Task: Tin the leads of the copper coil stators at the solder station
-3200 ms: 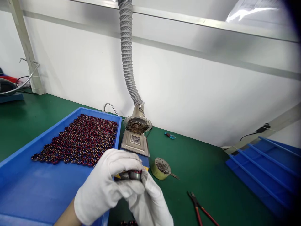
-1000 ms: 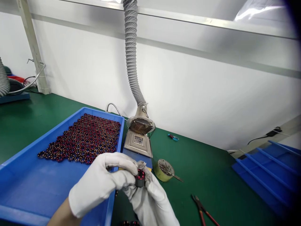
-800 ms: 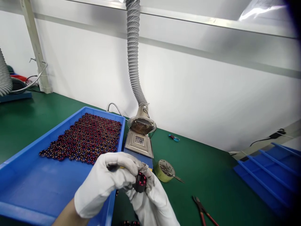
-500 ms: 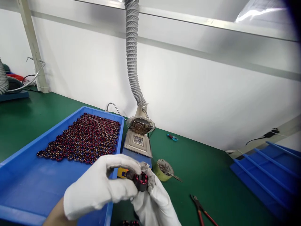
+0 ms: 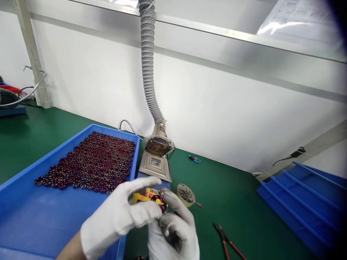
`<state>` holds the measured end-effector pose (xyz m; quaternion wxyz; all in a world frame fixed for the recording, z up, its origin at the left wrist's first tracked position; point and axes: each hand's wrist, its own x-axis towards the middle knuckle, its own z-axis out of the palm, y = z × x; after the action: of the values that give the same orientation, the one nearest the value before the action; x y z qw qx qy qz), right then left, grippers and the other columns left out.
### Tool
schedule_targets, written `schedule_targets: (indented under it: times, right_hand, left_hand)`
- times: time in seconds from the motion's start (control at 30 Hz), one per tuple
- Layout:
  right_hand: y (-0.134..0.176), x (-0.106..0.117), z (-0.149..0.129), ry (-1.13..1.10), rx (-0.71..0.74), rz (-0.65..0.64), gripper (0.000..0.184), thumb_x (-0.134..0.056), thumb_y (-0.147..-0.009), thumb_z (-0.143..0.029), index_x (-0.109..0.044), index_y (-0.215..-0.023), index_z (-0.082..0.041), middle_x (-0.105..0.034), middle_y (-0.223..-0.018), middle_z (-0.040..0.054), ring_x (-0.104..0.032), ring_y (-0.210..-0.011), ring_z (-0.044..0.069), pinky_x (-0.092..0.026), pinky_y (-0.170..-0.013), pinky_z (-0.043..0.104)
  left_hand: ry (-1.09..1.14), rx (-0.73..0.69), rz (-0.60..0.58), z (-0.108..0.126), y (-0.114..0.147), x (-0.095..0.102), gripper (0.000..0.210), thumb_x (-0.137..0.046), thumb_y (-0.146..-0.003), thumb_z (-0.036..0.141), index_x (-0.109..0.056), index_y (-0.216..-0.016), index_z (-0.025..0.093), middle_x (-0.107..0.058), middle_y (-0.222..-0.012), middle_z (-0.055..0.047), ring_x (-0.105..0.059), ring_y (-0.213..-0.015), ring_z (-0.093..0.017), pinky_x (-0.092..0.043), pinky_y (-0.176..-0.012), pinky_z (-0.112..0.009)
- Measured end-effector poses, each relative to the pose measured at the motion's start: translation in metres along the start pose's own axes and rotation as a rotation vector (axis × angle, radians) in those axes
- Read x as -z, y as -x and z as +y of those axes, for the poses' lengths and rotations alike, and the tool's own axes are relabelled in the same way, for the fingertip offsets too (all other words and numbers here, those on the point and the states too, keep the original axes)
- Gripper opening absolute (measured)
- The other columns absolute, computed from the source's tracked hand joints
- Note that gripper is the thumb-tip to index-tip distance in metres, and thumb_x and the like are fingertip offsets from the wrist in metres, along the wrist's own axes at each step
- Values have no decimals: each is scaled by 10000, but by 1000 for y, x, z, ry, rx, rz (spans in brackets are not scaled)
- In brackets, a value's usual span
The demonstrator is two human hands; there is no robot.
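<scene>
My right hand (image 5: 176, 225), in a white glove with grey-stained fingertips, is closed around a small black-and-red ring-shaped coil (image 5: 163, 206). Part of the coil is hidden by the fingers. From the left, my gloved left hand (image 5: 120, 213) reaches toward it. Its index finger and thumb are spread apart, the thumb tip close beside the coil; whether it touches I cannot tell. Behind both hands shows a yellow panel (image 5: 145, 195) of the soldering pot unit, with lit red digits. Many similar coils (image 5: 94, 162) lie packed in the blue tray (image 5: 54, 216) on the left.
A fume hood (image 5: 158, 144) on a grey hose (image 5: 148, 61) stands behind the metal-topped unit (image 5: 155, 164). To the right are a round tin (image 5: 186, 195) with a flat tool, red-handled pliers (image 5: 226, 240), small blue cutters (image 5: 194, 159) and a blue ribbed tray (image 5: 303, 206).
The coil has turned and tipped in my right hand, whose fingers have shifted around it. My left index finger has lifted away from it. The whole view has shifted slightly.
</scene>
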<state>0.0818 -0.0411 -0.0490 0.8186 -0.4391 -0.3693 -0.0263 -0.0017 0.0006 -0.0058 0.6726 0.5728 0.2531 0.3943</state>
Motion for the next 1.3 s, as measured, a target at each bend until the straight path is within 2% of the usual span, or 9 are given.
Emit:
schedule_targets:
  times: [0.23, 0.3, 0.47, 0.6, 0.73, 0.87, 0.97, 1.17, 1.3]
  right_hand:
    - [10, 8, 1, 182, -161, 15, 304, -780, -527, -62, -586, -560, -294, -654, -958, -13, -593, -957, 228, -489, -794, 345]
    - [7, 7, 1, 176, -90, 48, 317, -791, -502, -73, -580, -577, -296, -640, -975, -20, -597, -914, 217, -486, -768, 338]
    - [4, 6, 5, 161, 39, 44, 265, -761, -543, -98, -590, -610, -289, -633, -1015, -23, -601, -855, 184, -478, -669, 289]
    - [1, 11, 11, 243, 258, -41, 264, -761, -560, -90, -539, -562, -233, -653, -943, 13, -618, -846, 186, -503, -657, 270]
    - [-3, 15, 15, 286, 434, -164, 277, -719, -611, -35, -495, -592, -198, -641, -970, 41, -633, -826, 172, -520, -642, 260]
    - [-1, 18, 14, 283, 390, -220, 247, -685, -659, -34, -498, -639, -195, -623, -1006, 46, -612, -902, 169, -513, -682, 250]
    - [0, 19, 13, 300, 394, -270, 226, -669, -683, -52, -500, -645, -197, -621, -1006, 39, -600, -923, 164, -498, -705, 243]
    - [-1, 15, 10, 288, 346, -306, 269, -673, -666, -41, -465, -617, -205, -626, -954, 36, -622, -824, 168, -510, -625, 256]
    - [-4, 12, 9, 112, 155, -288, 266, -647, -672, -26, -460, -656, -214, -636, -953, 45, -639, -852, 173, -519, -649, 251]
  left_hand:
    - [526, -208, 199, -18, -6, -12, 105, -727, -683, 311, -675, -639, 231, -678, -757, 39, -615, -833, -150, -462, -849, -238]
    - [538, -253, 275, -12, -7, -7, 106, -762, -624, 303, -697, -674, 236, -699, -816, 23, -612, -911, -183, -458, -870, -261]
    - [178, 63, 182, -1, -6, -4, 165, -720, -593, 162, -706, -757, 168, -681, -730, -19, -605, -688, -153, -478, -639, -222]
    - [225, -106, 286, -6, -3, -4, 84, -651, -597, 96, -677, -613, 174, -652, -658, 13, -575, -680, -120, -457, -652, -178]
    - [304, -186, 278, -1, 0, 4, 170, -654, -616, 117, -705, -739, 223, -679, -735, 17, -600, -788, -141, -465, -701, -178]
    - [173, 47, 150, 9, -2, 5, 176, -691, -621, 137, -704, -788, 192, -678, -770, 7, -578, -700, -105, -452, -622, -146]
    - [163, 78, 196, 9, -3, 2, 136, -691, -606, 119, -701, -731, 170, -657, -662, 28, -554, -609, -72, -438, -567, -118]
    - [348, -192, 424, -7, -7, 7, 189, -677, -661, 94, -696, -811, 207, -719, -721, 10, -650, -682, -98, -498, -664, -127]
    - [332, -325, 538, -9, -3, 16, 196, -674, -698, 128, -692, -850, 249, -728, -769, 21, -670, -729, -116, -515, -718, -153]
